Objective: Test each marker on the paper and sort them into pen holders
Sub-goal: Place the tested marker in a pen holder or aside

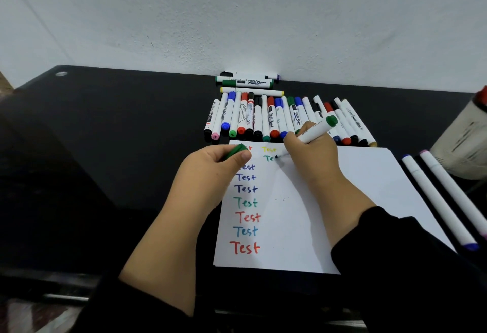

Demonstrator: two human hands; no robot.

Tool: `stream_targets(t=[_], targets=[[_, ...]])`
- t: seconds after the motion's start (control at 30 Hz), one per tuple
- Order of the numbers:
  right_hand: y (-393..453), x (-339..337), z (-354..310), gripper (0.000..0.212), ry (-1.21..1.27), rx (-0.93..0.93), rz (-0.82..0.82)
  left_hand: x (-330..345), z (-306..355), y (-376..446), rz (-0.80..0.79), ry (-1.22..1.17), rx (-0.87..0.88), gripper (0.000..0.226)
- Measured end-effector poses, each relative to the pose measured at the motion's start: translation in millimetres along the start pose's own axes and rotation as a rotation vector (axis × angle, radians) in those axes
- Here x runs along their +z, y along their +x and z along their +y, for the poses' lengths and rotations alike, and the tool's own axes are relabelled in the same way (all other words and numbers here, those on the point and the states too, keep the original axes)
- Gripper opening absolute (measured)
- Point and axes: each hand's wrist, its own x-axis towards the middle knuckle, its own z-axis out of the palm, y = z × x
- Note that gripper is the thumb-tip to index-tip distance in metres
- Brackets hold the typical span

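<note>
**Green marker writing on the test sheet**

Black sleeves frame the bottom of the head view, both forearms reaching forward over a dark table (105,148). On it lies the white paper (369,187), with a column of "Test" words in black, blue, green and red down its left side and a yellow one at the top. The right hand (308,158) grips a white green-ended marker (316,131), its tip touching the paper where a green "Te" stands just under the yellow word. The left hand (210,169) rests at the paper's upper left corner, fingers curled round a green cap (235,151). Beyond the paper a row of markers (276,119) lies side by side, with a few more markers (247,82) crosswise against the wall. Two slim white pens (442,195) lie right of the paper, near a pale container (463,137) at the frame edge.
</note>
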Motion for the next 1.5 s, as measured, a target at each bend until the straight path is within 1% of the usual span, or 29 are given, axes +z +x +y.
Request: stream_targets(t=[0.27, 0.57, 0.7, 0.8, 0.87, 0.93, 1.0, 1.07, 1.17, 1.33, 1.5], targets=[[-0.2, -0.7, -1.7, 0.030, -0.028, 0.004, -0.014, 1.8, 1.4, -0.6, -0.001, 0.013, -0.002, 0.027], [0.2, -1.8, -1.8, 0.029, 0.013, 0.025, 0.040, 0.2, 1.0, 0.5, 0.005, 0.030, -0.002, 0.029], [-1.4, -2.5, -2.3, 0.031, -0.019, 0.013, 0.011, 0.6, 0.9, 0.3, 0.000, 0.053, 0.004, 0.030], [0.0, -3.6, -2.3, 0.031, 0.036, 0.063, 0.022, 0.5, -0.1, -0.3, -0.009, 0.047, 0.002, 0.027], [1.0, -5.6, -2.4, 0.031, 0.151, 0.100, 0.041, 0.3, -1.2, 0.2, -0.019, 0.031, -0.001, 0.028], [-0.2, -8.1, -3.5, 0.035, 0.346, 0.116, -0.009, 0.6, -1.9, 0.9, -0.033, 0.033, -0.003, 0.030], [-2.9, -9.5, -6.7, 0.039, 0.537, 0.110, -0.125, 0.8, -1.9, 1.9, -0.044, 0.039, -0.003, 0.031], [-5.6, -9.7, -9.7, 0.042, 0.651, 0.094, -0.233, 1.3, -1.4, 2.9, -0.054, 0.039, -0.002, 0.031], [-10.3, -8.4, -12.5, 0.034, 0.652, 0.050, -0.319, 2.4, -0.6, 4.2, -0.065, 0.030, 0.002, 0.033], [-14.7, -6.5, -14.5, 0.030, 0.599, 0.015, -0.347, 4.3, -0.1, 4.0, -0.068, 0.021, 0.023, 0.031], [-15.9, -6.3, -14.6, 0.029, 0.544, 0.001, -0.400, 8.4, 5.2, 1.7, -0.098, 0.046, 0.042, 0.033]])
